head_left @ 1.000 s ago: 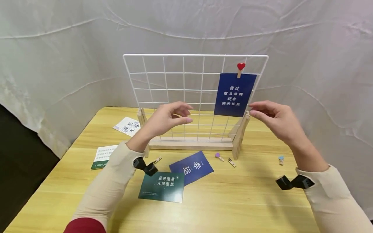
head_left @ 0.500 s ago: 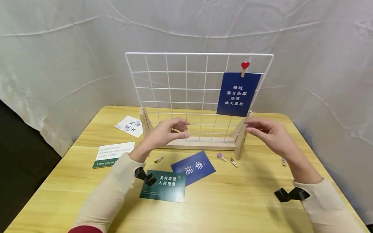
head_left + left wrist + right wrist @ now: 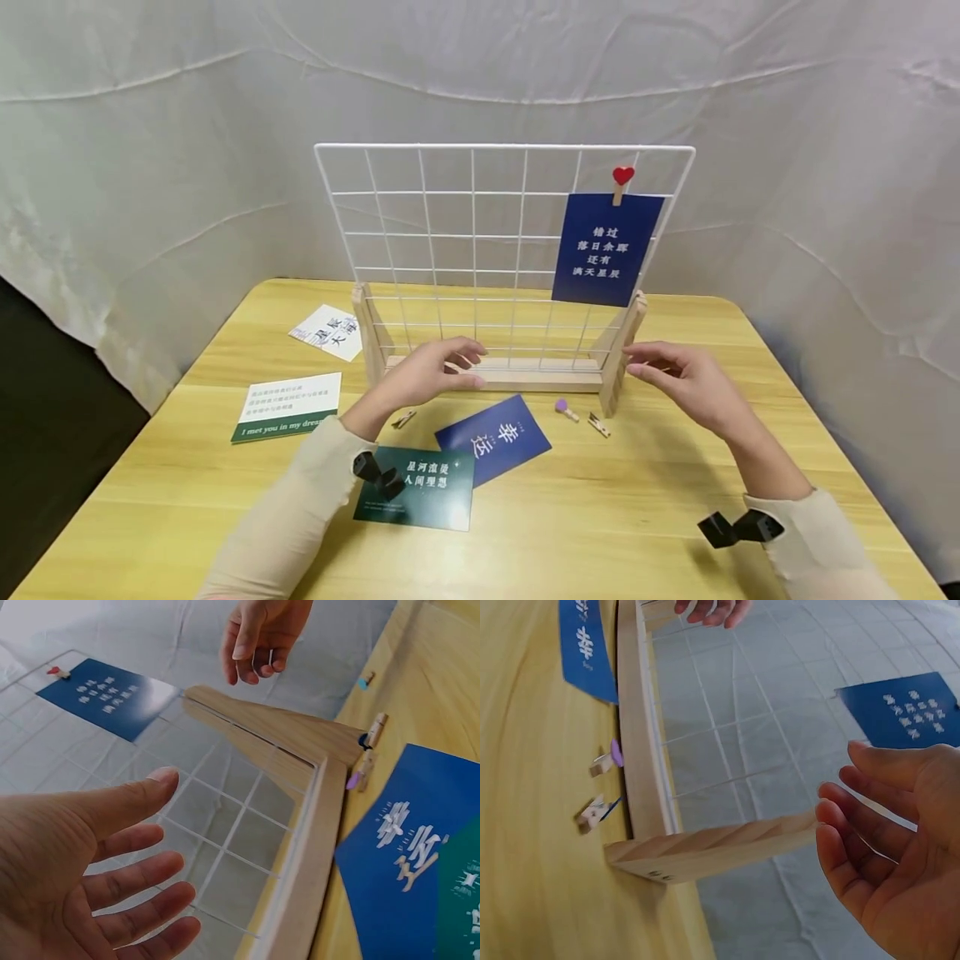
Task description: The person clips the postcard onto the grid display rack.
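Note:
A white wire grid panel (image 3: 472,234) stands in a wooden base (image 3: 495,382). From its upper right hangs a dark blue card (image 3: 606,250), held by a clothespin (image 3: 622,177) with a red heart. My left hand (image 3: 427,375) hovers in front of the grid's lower part, fingers loosely bent around nothing. Beside the base's right upright, my right hand (image 3: 693,383) is likewise bare, its fingers relaxed. Below the hands lie a blue card (image 3: 502,433) and a dark green card (image 3: 420,492) that overlap. A purple-headed clothespin (image 3: 566,410) and a second clothespin (image 3: 599,425) lie near the base.
At the left of the wooden table (image 3: 585,533) are a white-and-green card (image 3: 288,407) and a white card (image 3: 330,332). Another clothespin (image 3: 403,419) sits near my left wrist. A blue-headed clothespin (image 3: 366,680) shows in the left wrist view. Pale cloth (image 3: 480,67) hangs behind.
Both hands have moved down, from the grid's middle height to near its wooden base. Neither has picked anything up. The hung card stays in place.

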Demonstrator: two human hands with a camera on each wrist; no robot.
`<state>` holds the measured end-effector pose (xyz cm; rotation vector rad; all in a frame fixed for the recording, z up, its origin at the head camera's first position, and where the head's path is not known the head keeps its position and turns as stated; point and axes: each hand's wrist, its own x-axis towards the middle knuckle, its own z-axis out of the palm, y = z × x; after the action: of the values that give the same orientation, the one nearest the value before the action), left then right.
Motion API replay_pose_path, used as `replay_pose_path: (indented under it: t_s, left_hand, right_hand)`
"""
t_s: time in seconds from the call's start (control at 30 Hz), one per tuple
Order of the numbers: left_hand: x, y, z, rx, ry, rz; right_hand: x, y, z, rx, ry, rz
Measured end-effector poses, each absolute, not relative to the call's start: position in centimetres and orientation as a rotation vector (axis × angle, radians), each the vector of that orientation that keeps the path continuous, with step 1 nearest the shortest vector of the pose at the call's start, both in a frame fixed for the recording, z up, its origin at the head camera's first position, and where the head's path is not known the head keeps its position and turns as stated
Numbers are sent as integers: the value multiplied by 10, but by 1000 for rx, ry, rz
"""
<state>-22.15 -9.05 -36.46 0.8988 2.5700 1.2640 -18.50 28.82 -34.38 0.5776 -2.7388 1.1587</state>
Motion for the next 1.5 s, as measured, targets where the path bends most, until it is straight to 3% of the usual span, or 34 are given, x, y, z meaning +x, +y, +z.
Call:
replay_pose_path:
  t_s: [0.77,1.5]
  left_hand:
    - [-221,-82,-403,898,2480,1062]
    - [-218,-70,-422,826,2533,1002]
  right_hand:
    - [-184,283,-398,679,-2877,1122]
    - [-185,278,-412,671,-3003,999]
